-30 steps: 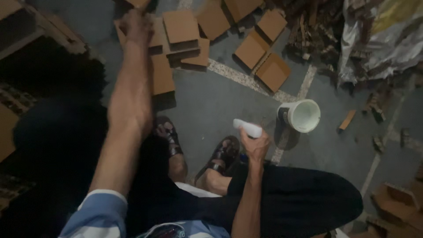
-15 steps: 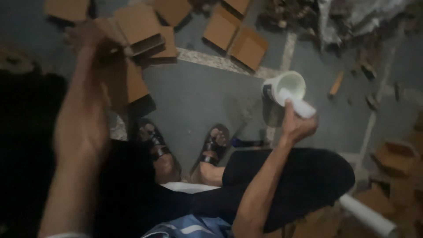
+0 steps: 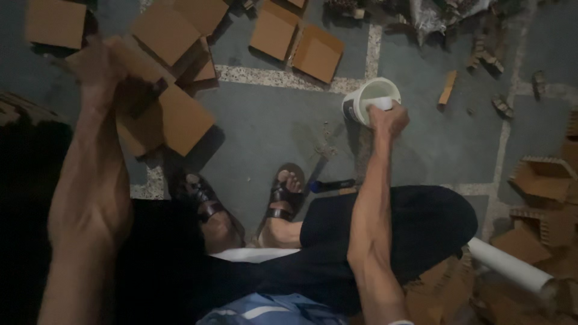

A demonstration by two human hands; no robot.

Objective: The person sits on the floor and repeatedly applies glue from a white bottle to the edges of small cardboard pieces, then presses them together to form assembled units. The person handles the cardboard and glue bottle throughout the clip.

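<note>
**Cardboard in one hand, tool in the cup with the other**

The left hand (image 3: 99, 66) has its fingers clenched on a flat cardboard piece (image 3: 135, 60), raised above the floor (image 3: 271, 126). It looks light, stiff and creasable, so best held by an edge. The right hand (image 3: 388, 117) grips a white handle (image 3: 379, 103) dipped into a white plastic cup (image 3: 367, 99) (smooth, probably easily tipped). Folded cardboard boxes (image 3: 316, 53) litter the floor.

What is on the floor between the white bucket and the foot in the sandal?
In the head view, between the white bucket and the sandalled foot lies grey floor with a few small brown crumbs.
</note>
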